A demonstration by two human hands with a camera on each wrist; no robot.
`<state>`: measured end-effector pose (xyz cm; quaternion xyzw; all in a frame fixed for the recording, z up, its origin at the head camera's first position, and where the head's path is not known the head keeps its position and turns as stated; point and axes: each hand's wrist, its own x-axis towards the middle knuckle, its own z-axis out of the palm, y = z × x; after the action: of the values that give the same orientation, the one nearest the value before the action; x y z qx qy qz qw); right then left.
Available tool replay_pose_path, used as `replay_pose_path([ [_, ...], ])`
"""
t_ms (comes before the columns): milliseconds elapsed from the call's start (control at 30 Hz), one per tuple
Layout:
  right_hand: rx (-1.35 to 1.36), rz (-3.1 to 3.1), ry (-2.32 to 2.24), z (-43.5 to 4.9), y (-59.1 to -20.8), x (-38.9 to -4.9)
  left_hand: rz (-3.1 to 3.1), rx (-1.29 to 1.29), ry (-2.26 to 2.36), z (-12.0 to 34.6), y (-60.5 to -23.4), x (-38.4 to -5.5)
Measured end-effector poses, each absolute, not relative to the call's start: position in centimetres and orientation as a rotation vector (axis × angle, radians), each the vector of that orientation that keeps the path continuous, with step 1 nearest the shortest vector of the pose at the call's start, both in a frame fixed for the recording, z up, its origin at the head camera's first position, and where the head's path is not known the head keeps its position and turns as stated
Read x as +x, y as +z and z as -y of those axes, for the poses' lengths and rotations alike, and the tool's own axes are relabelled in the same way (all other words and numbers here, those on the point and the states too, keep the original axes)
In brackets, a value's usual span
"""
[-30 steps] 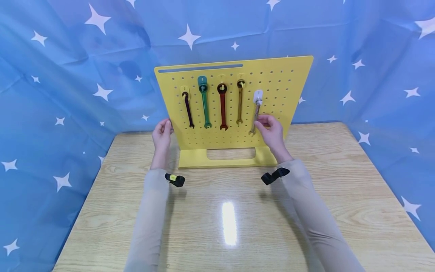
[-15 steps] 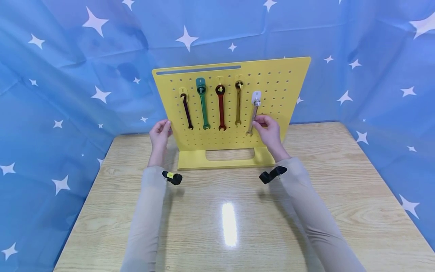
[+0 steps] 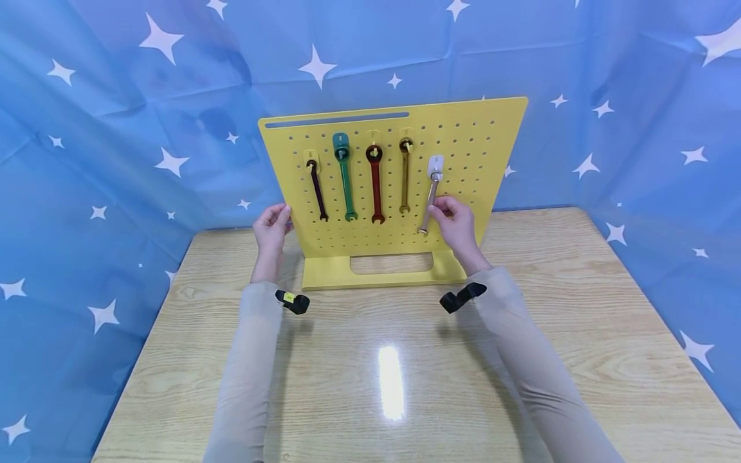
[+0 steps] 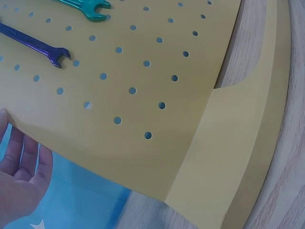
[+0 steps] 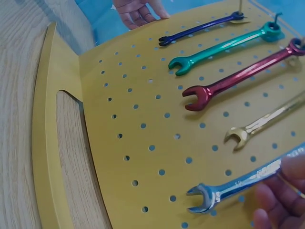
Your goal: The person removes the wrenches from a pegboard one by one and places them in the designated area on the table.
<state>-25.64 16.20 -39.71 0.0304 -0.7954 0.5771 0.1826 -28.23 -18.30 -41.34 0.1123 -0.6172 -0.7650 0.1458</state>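
Observation:
A yellow pegboard (image 3: 463, 109) stands on the table with several combination wrenches hanging on its hooks. At its right, my right hand (image 3: 456, 225) pinches the silver wrench (image 5: 248, 181) at the shaft, thumb in front. That wrench's ring end is up at a white hook (image 3: 436, 164), and its open end slants down to the left. My left hand (image 3: 271, 235) holds the board's left edge; in the left wrist view its fingers (image 4: 28, 157) reach behind the board. Left of the silver wrench hang a gold wrench (image 3: 406, 177), red wrench (image 3: 376, 186), green wrench (image 3: 347, 183) and dark purple wrench (image 3: 318, 190).
The board's yellow base (image 3: 327, 276) has a wide cutout and rests on the wooden table (image 3: 347, 360). A blue star-patterned cloth (image 3: 202, 83) hangs close behind the board and along both sides.
The silver wrench's open end has shifted slightly down, with my right hand still pinching it. My left hand stays at the board's edge. The head view has shifted a little.

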Motion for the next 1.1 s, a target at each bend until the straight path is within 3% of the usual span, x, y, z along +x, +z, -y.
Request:
replay_pose_path([
  [1100, 0.154, 2.287, 1.501, -16.7, -38.2, -22.6, 1.729, 0.312, -2.249, 18.4, -41.3, -28.3],
])
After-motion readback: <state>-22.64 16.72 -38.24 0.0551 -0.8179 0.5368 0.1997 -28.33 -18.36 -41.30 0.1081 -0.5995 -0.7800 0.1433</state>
